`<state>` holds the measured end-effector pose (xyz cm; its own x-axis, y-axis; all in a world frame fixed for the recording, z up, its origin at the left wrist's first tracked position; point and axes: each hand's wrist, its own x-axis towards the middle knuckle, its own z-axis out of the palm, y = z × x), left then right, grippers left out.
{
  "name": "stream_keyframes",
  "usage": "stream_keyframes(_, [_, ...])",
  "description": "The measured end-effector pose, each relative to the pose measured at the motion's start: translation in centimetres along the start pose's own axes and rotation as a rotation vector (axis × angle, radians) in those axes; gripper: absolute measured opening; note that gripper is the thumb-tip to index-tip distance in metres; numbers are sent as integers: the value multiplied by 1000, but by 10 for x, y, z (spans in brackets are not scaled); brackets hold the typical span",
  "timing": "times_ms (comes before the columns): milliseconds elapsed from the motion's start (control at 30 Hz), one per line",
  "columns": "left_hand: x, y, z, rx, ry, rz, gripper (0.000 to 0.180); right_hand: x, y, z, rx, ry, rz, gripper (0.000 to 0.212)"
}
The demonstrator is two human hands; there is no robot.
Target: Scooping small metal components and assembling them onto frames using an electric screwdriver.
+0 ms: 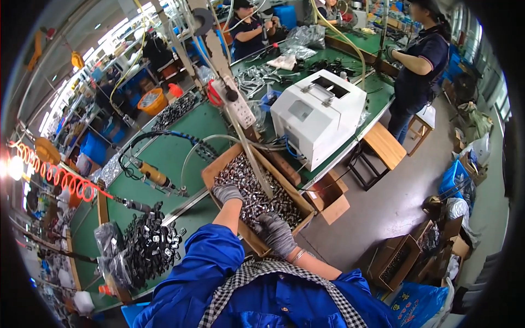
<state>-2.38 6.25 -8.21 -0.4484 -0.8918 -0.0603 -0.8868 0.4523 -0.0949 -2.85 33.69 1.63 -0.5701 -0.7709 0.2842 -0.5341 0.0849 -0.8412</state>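
Note:
A long cardboard box (302, 220) full of small shiny metal parts (255, 188) lies in front of me at the edge of the green bench. My left hand (227, 192), in a grey knitted glove, reaches over the box's left side and rests on the parts; its fingertips are hard to make out. My right hand (278, 234), gloved alike, is at the near right part of the box, fingers curled in against the metal parts. Whatever lies inside its fingers is hidden. A clear tube (257, 169) slopes down into the parts between my hands.
A white machine (317, 117) stands on the bench beyond the box. To the left lie a yellow power tool (155, 175) and a heap of black parts (153, 243). A wooden stool (384, 145) and open cartons (394, 262) stand on the right. A co-worker (421, 71) stands far right.

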Motion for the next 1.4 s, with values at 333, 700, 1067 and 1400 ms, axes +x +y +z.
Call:
stream_keyframes(333, [-8, 3, -15, -265, -115, -143, 50, -5, 7, 6, 27, 48, -39, 18])
stream_keyframes(700, [48, -15, 93, -170, 255, -35, 46, -2, -3, 1, -16, -15, -2, 19])
stream_keyframes(1067, [42, -17, 97, -96, 156, -109, 46, -5, 3, 3, -2, 12, -28, 19])
stream_keyframes(1400, [9, 4, 21, -160, -23, -56, 49, -5, 9, 2, -39, 28, -24, 20])
